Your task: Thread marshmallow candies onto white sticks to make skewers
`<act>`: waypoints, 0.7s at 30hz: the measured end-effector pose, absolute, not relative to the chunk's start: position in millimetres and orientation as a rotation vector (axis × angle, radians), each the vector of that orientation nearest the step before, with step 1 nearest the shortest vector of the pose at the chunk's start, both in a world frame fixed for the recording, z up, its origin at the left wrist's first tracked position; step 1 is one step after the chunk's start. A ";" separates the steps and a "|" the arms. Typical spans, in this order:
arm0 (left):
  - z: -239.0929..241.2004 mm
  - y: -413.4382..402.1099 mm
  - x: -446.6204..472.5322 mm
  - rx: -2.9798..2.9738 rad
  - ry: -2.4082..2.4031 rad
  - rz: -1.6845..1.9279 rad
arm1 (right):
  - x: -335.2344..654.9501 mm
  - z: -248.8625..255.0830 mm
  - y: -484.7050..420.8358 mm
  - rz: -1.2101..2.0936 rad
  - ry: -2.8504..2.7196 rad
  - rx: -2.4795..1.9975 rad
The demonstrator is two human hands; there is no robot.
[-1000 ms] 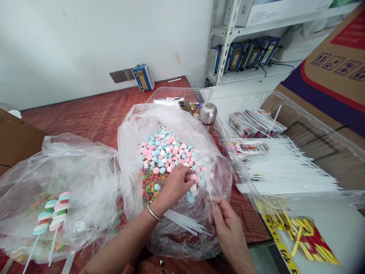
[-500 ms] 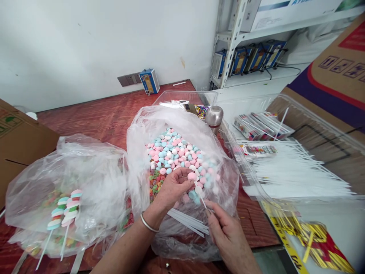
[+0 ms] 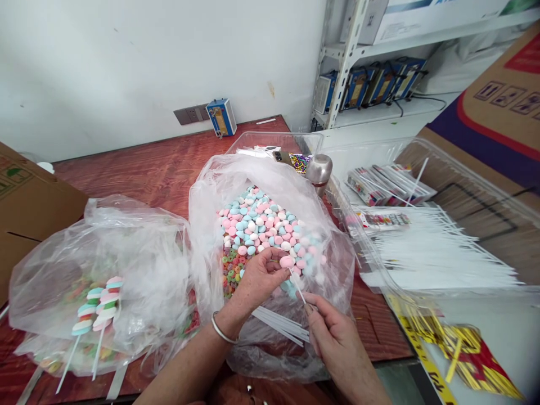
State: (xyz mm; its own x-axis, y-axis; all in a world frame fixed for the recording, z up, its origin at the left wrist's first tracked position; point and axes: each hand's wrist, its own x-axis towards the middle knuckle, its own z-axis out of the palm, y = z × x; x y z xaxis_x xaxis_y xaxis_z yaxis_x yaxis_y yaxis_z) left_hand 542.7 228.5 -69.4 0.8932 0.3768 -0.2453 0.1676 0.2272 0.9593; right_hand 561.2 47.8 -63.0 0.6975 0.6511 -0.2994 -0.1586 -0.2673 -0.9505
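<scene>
A pink candy (image 3: 287, 262) is pinched between the thumb and fingers of the left hand (image 3: 258, 278), over the open plastic bag (image 3: 206, 194) in the middle. A white stick (image 3: 301, 293) is gripped by the thumb and forefinger of the right hand (image 3: 335, 336), its far tip held at the candy's near side; whether they touch cannot be told. Pastel candies (image 3: 255, 219) are heaped beyond, ring candies (image 3: 231, 273) near left. Two candy skewers (image 3: 85, 311) are laid at far left.

A slim, plain silver bangle (image 3: 220, 334) circles the left wrist (image 3: 229, 322), and the clothing (image 3: 234, 389) is reddish brown.
</scene>
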 end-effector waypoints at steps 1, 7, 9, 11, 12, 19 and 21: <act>-69.6 227.6 542.6 1.375 0.473 0.159 | 560.1 -62.4 48.9 0.820 -0.368 -1.657; -72.7 220.1 540.8 1.474 0.444 0.213 | 554.0 -61.7 55.8 0.821 -0.261 -1.628; -75.5 218.0 538.8 1.491 0.442 0.223 | 553.4 -64.5 56.1 0.803 -0.277 -1.655; -78.4 215.4 535.3 1.501 0.445 0.245 | 553.5 -69.3 55.8 0.779 -0.318 -1.706; -79.8 213.4 532.6 1.501 0.451 0.259 | 553.7 -72.3 55.8 0.768 -0.349 -1.738; -84.9 199.2 491.5 1.904 0.386 0.326 | 558.3 -94.1 75.6 0.560 -0.621 -2.002; -85.2 207.5 478.8 2.056 0.368 0.330 | 560.5 -97.2 84.9 0.576 -0.698 -2.024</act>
